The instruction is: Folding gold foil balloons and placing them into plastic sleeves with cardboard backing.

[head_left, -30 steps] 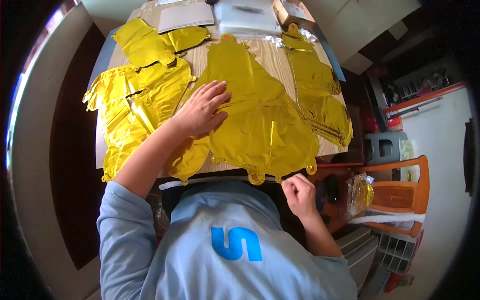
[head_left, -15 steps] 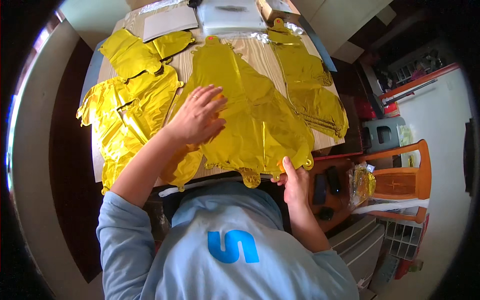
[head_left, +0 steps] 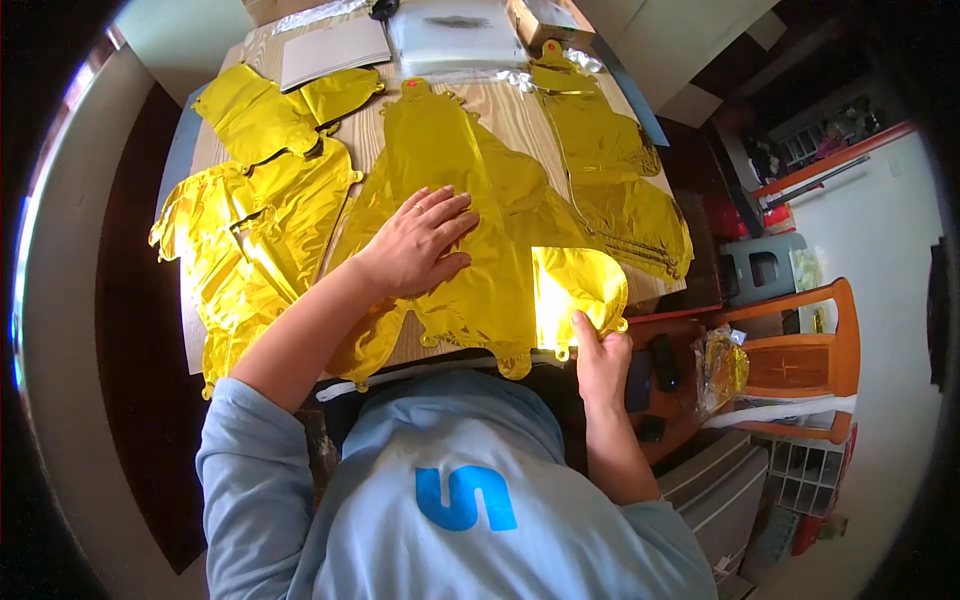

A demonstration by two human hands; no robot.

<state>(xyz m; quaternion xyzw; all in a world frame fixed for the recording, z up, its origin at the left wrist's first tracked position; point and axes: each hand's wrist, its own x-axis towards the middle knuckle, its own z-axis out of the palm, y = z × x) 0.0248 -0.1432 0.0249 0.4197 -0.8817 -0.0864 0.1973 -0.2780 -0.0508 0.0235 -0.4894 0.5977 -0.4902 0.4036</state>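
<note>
A flat, uninflated gold foil balloon point(head_left: 440, 150) lies spread over the middle of the wooden table, its near edge at the table's front. My left hand point(head_left: 425, 240) rests on it palm down, fingers stretched out. At the balloon's near right corner, my right hand point(head_left: 602, 355) pinches the edge, thumb on top and the other fingers underneath. That corner is bent up a little and shines brightly. More flat gold foil balloons lie alongside: a crumpled pile point(head_left: 270, 220) on the left and a folded stack point(head_left: 610, 170) on the right.
The wooden table point(head_left: 490, 105) carries a white board point(head_left: 335, 52), a stack of clear plastic sheets point(head_left: 455, 35) and a cardboard box point(head_left: 550, 22) at its far side. On the right stands a wooden chair point(head_left: 848, 345), with a plastic bag of gold foil point(head_left: 722, 365) near it.
My left hand has come down flat onto the balloon, slightly right and nearer. My right hand has shifted a little right, and the corner it holds now tilts up and catches the light.
</note>
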